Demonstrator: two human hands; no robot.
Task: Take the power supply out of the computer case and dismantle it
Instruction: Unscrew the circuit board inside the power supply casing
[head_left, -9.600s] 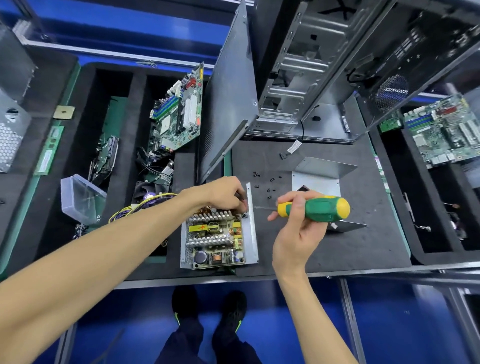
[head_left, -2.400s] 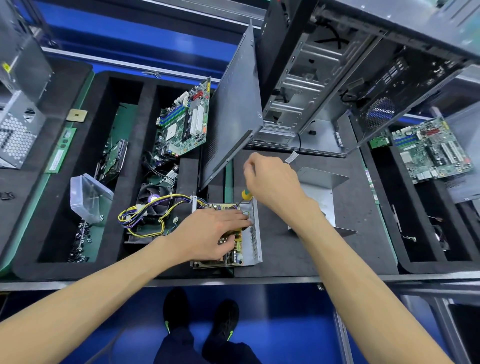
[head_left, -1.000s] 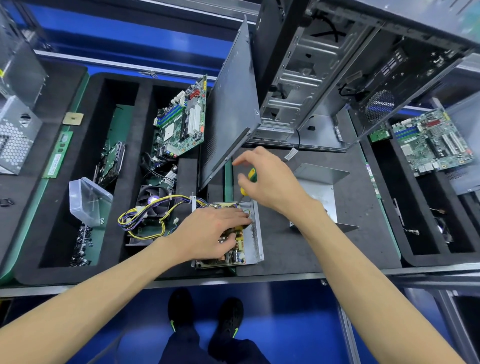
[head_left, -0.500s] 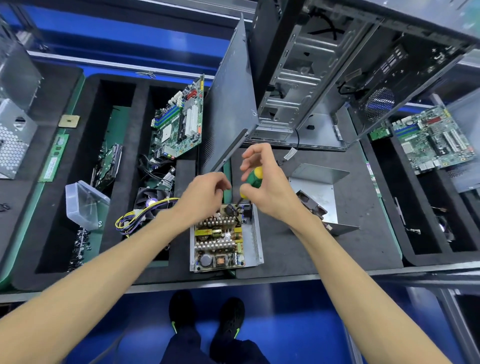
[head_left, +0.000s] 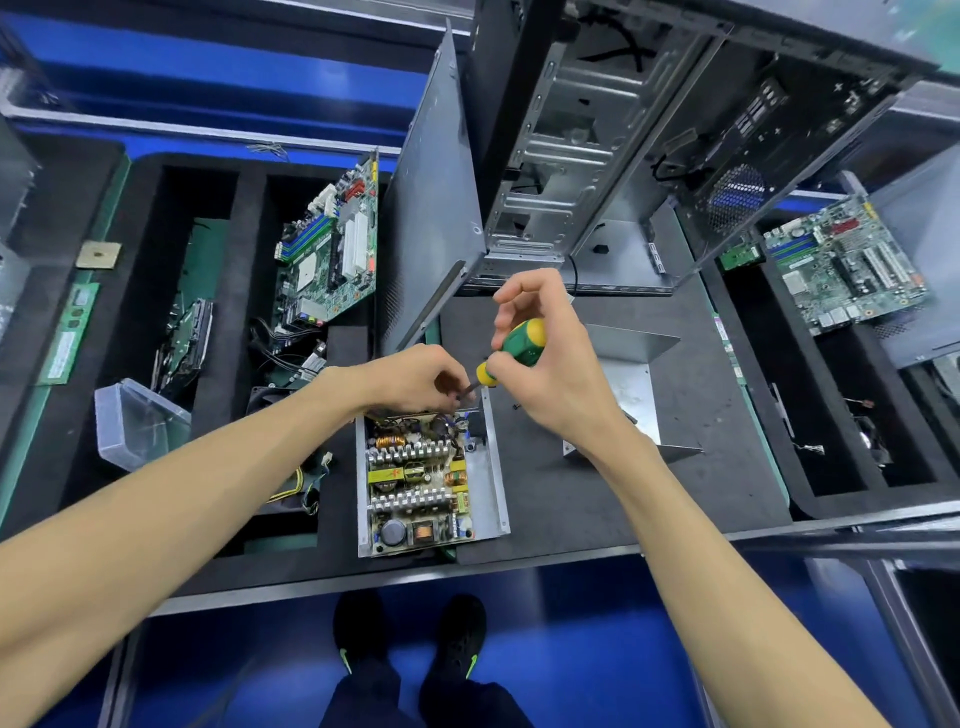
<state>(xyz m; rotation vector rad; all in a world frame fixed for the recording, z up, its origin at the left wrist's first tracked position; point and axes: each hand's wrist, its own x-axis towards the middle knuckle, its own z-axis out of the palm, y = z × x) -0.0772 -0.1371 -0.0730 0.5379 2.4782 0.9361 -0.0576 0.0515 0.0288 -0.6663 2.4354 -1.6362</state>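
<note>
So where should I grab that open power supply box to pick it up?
Take the power supply by its two long metal side walls, coming from above near the front end. The top is open, with bare parts inside, and both hands crowd its far end.

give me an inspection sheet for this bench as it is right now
surface: black mat, loose screw on it
job's things: psu open, board exposed; cover off, lying to its right; case stands behind
clutter: clear box, motherboard in left tray
grips: left hand pinches at the screwdriver tip; right hand holds screwdriver
cables: yellow and black wires left of psu
surroundings: blue floor, second motherboard at right
</note>
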